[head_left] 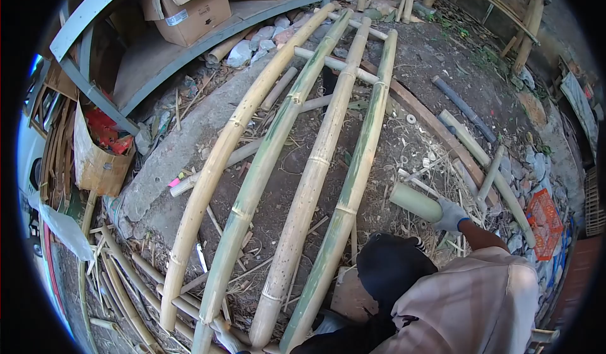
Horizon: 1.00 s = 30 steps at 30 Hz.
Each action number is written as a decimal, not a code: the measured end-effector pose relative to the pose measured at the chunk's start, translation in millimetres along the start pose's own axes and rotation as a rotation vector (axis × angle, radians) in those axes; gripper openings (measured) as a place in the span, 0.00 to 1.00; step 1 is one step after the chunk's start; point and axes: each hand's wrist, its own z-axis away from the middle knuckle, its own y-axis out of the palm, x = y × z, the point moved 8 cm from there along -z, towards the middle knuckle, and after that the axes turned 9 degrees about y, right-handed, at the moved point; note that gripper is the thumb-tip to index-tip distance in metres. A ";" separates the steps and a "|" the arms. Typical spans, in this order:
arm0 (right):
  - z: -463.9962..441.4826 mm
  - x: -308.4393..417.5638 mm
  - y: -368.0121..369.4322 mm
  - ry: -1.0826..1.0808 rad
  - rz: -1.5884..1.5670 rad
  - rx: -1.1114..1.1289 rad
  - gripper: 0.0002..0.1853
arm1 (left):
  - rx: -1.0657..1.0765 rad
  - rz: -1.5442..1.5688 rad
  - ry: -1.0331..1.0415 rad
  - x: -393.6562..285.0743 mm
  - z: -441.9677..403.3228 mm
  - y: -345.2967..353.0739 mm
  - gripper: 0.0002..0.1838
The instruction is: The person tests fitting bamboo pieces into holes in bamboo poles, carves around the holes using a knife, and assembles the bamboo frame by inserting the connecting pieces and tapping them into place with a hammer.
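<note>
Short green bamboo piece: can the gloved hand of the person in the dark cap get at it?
Yes, it seems so: the gloved hand appears to touch one end of the short green bamboo piece, with nothing visible in between.

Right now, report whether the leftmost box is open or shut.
Open: red contents show at the top of the box.

tube (415, 202): in right grip (451, 216) | poles (317, 163): left of grip | crate (544, 221): right of grip | beam (456, 144): ahead of grip

Green streaks two straw-coloured bamboo poles (267, 158), brown specks dot a third pole (309, 190), and the cap (388, 269) seems near-black.
</note>
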 end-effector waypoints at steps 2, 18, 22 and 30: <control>13.3 42.8 -31.0 -0.092 -0.185 -0.023 0.52 | -0.117 0.013 0.254 -36.1 31.3 24.9 0.46; 477.1 638.3 69.8 -2.132 0.820 -0.066 0.47 | -0.320 -0.694 -0.024 -76.3 75.5 55.4 0.28; 525.4 637.3 142.3 -2.351 0.875 -0.177 0.33 | -0.551 -0.602 0.134 -80.6 78.6 58.1 0.30; 570.6 643.0 233.4 -2.218 0.963 -0.504 0.19 | -0.722 -0.254 0.239 -75.1 83.0 52.0 0.33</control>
